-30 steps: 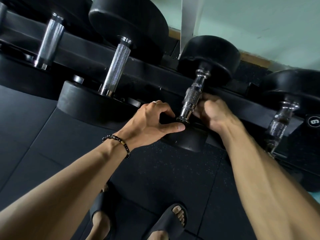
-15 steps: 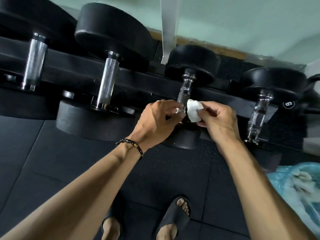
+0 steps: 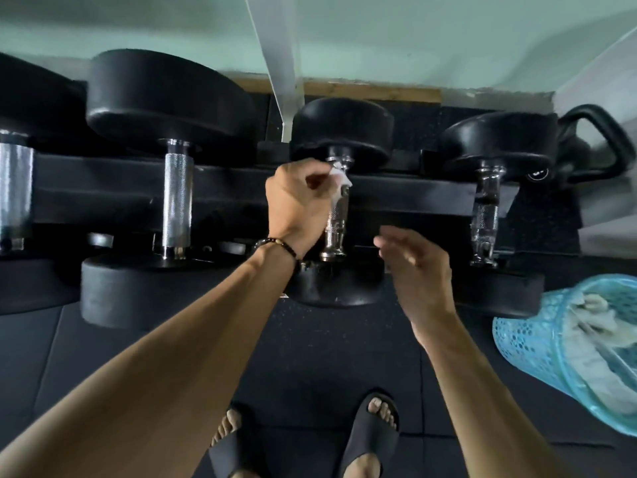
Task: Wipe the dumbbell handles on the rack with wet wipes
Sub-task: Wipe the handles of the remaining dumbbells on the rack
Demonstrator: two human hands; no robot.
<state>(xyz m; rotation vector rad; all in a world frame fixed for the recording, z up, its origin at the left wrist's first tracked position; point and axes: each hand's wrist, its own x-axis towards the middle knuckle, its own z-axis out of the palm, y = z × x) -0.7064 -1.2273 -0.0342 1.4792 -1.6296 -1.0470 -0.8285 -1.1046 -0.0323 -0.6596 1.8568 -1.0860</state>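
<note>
Pinching a crumpled white wet wipe (image 3: 339, 177) against the knurled chrome dumbbell handle (image 3: 336, 219), the left hand (image 3: 298, 201) curls, while right of it the right hand (image 3: 417, 267) hovers loosely spread, holding nothing.

Green wall (image 3: 413, 36), black rubber floor (image 3: 327, 357)

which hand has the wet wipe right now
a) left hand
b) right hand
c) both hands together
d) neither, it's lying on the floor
a: the left hand pinches the white wet wipe against the top of the dumbbell handle, while the right hand hangs beside it with relaxed fingers, holding nothing.
</note>
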